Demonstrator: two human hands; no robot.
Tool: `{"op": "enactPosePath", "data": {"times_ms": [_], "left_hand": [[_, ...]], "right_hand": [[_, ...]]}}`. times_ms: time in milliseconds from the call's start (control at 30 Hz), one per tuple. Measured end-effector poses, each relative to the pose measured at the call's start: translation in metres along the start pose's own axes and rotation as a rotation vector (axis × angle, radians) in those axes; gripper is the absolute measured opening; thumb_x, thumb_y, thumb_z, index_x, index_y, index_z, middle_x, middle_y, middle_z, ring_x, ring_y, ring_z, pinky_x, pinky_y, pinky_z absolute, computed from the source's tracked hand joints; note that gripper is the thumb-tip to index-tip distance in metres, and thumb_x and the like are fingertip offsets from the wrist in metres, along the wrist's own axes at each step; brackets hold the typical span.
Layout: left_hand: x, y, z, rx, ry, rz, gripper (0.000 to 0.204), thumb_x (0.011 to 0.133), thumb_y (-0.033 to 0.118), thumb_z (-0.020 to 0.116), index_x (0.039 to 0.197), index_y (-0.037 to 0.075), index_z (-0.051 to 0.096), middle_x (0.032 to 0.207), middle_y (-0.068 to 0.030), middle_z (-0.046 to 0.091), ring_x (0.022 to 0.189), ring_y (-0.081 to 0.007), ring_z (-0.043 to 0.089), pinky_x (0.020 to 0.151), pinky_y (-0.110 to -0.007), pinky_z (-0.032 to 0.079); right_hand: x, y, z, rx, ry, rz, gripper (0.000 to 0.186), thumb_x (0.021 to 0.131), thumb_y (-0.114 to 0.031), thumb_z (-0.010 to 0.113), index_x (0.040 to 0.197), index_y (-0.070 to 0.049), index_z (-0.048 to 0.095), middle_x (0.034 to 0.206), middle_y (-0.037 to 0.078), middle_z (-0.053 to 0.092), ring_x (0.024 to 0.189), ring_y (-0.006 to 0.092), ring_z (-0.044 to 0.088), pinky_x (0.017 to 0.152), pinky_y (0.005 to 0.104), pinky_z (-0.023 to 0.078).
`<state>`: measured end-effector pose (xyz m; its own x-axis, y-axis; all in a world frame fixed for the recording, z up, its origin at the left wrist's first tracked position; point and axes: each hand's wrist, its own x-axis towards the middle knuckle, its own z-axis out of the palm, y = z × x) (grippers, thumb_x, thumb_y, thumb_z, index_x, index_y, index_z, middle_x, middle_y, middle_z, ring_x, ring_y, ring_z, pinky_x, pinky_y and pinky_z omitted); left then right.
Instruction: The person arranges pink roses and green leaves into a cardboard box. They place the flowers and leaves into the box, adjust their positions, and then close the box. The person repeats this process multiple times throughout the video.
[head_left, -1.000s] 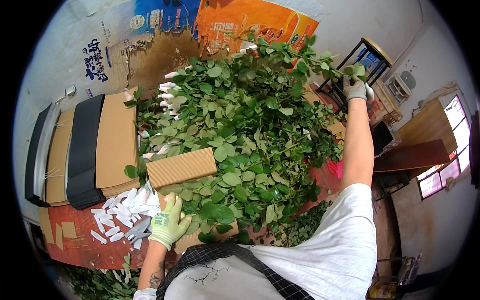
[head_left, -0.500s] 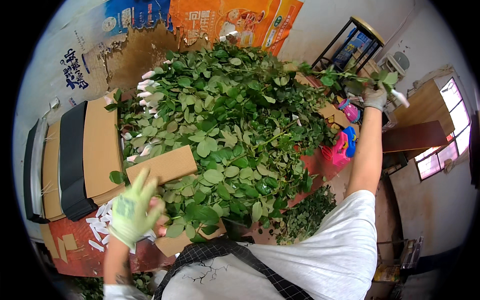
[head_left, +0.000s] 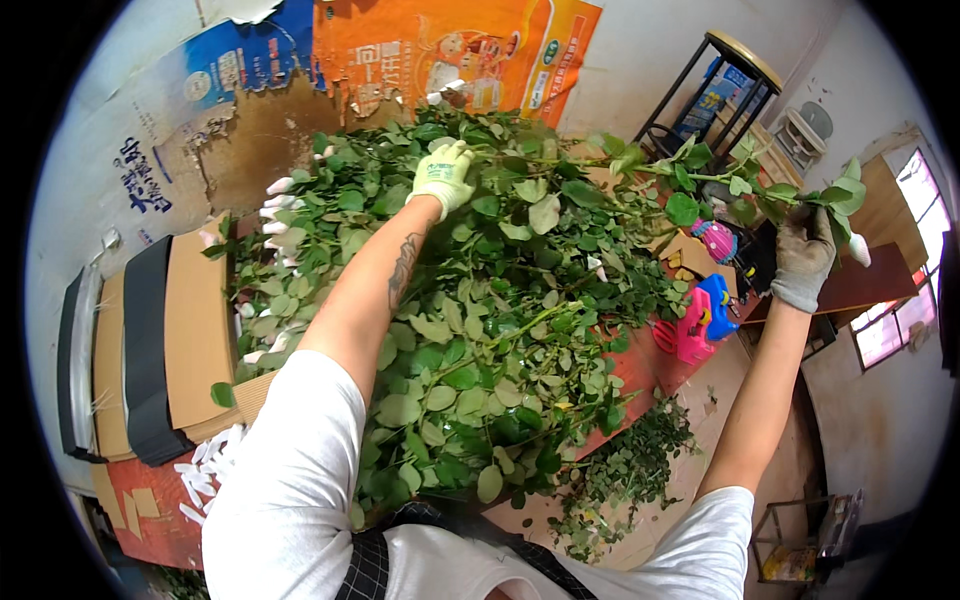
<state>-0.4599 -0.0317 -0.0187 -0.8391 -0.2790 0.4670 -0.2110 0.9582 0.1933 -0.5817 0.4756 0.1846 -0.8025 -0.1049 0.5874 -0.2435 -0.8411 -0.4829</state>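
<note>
A big heap of leafy green flower stems (head_left: 480,330) covers the table in front of me. My left hand (head_left: 442,172), in a pale green-white glove, reaches over the heap to its far side and rests among the leaves, fingers curled down on the stems. My right hand (head_left: 803,258), in a grey glove, is held out to the right and grips one long leafy stem (head_left: 690,185) that runs back toward the heap. White-wrapped buds (head_left: 277,205) stick out at the heap's left edge.
Flat cardboard and black sheets (head_left: 150,340) lie stacked at the left. A pink and blue tool (head_left: 700,320) sits at the table's right edge. Cut leaves (head_left: 620,470) litter the floor. A black metal stand (head_left: 720,90) and a wooden table (head_left: 860,270) stand at the right.
My left hand has risen from the table's near-left edge and reached across the heap to its far side. My right hand has swung further right with the stem.
</note>
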Motion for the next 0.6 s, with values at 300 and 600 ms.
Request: {"op": "enactPosePath", "data": {"times_ms": [300,600], "left_hand": [[0.028,-0.016,0.018,0.128,0.1,0.175,0.03,0.076,0.011,0.064,0.104,0.018,0.07,0.108,-0.0041,0.07,0.1,-0.0269,0.064,0.088,-0.039,0.05],[0.108,-0.017,0.03,0.192,0.263,-0.156,0.052,0.093,0.028,0.049,0.141,0.009,0.045,0.136,-0.0199,0.055,0.121,-0.0443,0.053,0.103,-0.052,0.039]], "right_hand": [[-0.014,-0.038,-0.076,-0.117,0.114,-0.118,0.021,0.094,-0.006,0.058,0.112,0.004,0.06,0.101,0.016,0.066,0.09,0.0252,0.063,0.08,0.0338,0.055],[-0.046,-0.238,-0.119,-0.294,0.093,-0.544,0.025,0.091,-0.004,0.059,0.114,0.008,0.06,0.096,0.014,0.069,0.083,0.0226,0.066,0.076,0.0333,0.055]]}}
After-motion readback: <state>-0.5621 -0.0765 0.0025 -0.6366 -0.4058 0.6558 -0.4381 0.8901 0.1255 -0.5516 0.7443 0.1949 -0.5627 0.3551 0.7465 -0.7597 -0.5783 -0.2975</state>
